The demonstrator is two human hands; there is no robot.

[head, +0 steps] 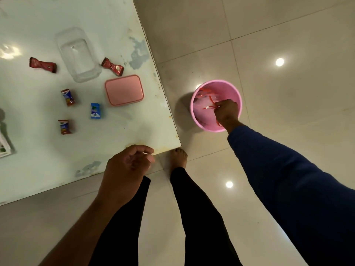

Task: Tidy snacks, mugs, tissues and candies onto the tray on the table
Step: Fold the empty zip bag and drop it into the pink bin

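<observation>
Five wrapped candies lie on the table (115, 129): two red bow-shaped ones (42, 65) (113, 66), two dark red (68, 97) (65, 126) and one blue (95, 110). A clear container (77, 54) and its pink lid (124, 90) sit among them. Your right hand (226, 112) pinches a red wrapper (212, 104) inside the pink bucket (233, 89) on the floor. Your left hand (124, 169) hangs loosely curled, holding nothing, at the table's corner.

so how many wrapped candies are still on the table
5. Two red ones flank the clear container: one left, one right. Nearer the person lie a red-blue one, a blue one and another red-blue one. More may lie beyond the frame.
</observation>
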